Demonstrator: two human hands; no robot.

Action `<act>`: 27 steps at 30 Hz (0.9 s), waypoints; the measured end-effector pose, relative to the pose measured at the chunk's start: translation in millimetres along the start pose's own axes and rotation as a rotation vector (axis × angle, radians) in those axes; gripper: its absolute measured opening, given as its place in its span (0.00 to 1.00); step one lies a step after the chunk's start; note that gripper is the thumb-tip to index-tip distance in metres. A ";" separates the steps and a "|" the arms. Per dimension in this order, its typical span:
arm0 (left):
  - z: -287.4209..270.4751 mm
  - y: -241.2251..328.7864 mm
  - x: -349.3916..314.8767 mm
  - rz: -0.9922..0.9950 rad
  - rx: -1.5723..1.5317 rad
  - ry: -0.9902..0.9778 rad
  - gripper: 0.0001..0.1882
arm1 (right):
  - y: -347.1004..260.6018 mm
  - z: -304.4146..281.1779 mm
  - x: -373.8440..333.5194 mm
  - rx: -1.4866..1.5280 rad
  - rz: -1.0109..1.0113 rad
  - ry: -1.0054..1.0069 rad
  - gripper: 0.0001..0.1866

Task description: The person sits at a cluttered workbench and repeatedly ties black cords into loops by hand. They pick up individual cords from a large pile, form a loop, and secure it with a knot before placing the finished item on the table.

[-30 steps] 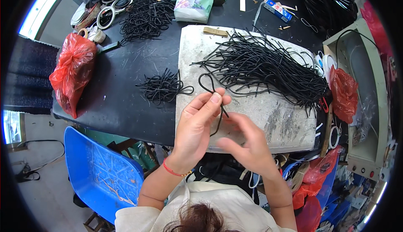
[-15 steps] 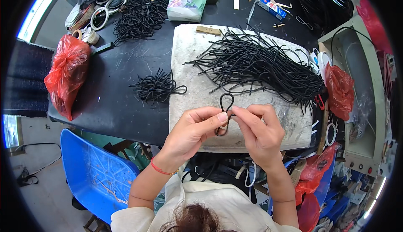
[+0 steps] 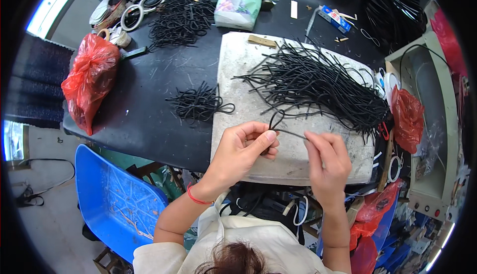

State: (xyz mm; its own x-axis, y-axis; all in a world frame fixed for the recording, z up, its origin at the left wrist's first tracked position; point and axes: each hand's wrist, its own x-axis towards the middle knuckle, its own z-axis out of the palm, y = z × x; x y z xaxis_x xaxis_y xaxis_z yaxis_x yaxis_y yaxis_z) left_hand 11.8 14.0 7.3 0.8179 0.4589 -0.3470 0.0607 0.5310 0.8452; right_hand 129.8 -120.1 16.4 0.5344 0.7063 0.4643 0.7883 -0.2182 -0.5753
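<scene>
A thin black cord point(image 3: 290, 133) runs between my two hands over the pale board point(image 3: 243, 167). My left hand point(image 3: 248, 144) pinches it between thumb and fingers, and a loop of cord stands up above the thumb. The cord's other stretch goes rightward to my right hand point(image 3: 326, 157), whose thumb and fingertips are closed on it. Farther off on the board lies a large heap of loose black cords point(image 3: 318, 83). To the left of my hands, a small bunch of looped cords point(image 3: 196, 102) rests beside the board's left edge.
A bigger pile of looped cords point(image 3: 179, 23) lies at the far left, near a tissue pack point(image 3: 240, 3). A knotted red plastic bag point(image 3: 92, 78) sits at the table's left edge. Below it stands a blue plastic bin point(image 3: 117, 199). A grey metal cabinet point(image 3: 432, 170) is at right.
My right hand has moved right, away from the left, drawing the cord out between them. The loop above my left thumb now leans right. The whole view has shifted slightly.
</scene>
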 end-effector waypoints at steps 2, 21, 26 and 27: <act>-3.5 -6.4 4.2 0.046 0.177 0.012 0.10 | -10.0 -17.7 0.8 -0.071 -0.129 -0.201 0.14; -7.8 -4.5 2.6 0.060 0.094 -0.092 0.12 | -16.9 -10.3 6.9 0.297 0.187 -0.461 0.11; -0.9 -10.5 1.7 0.121 0.113 -0.082 0.11 | -9.8 -13.9 -2.5 0.942 0.526 -0.623 0.15; 0.5 -8.7 0.5 0.101 0.074 -0.082 0.11 | -7.9 -12.7 -1.7 1.106 0.598 -0.601 0.15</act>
State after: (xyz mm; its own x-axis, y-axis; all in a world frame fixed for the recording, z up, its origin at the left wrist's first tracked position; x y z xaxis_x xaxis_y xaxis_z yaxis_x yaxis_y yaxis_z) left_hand 11.9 9.3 0.0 0.8659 0.4459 -0.2268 0.0153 0.4296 0.9029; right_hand 126.5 -128.2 28.7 0.2674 0.9350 -0.2329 -0.3087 -0.1458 -0.9399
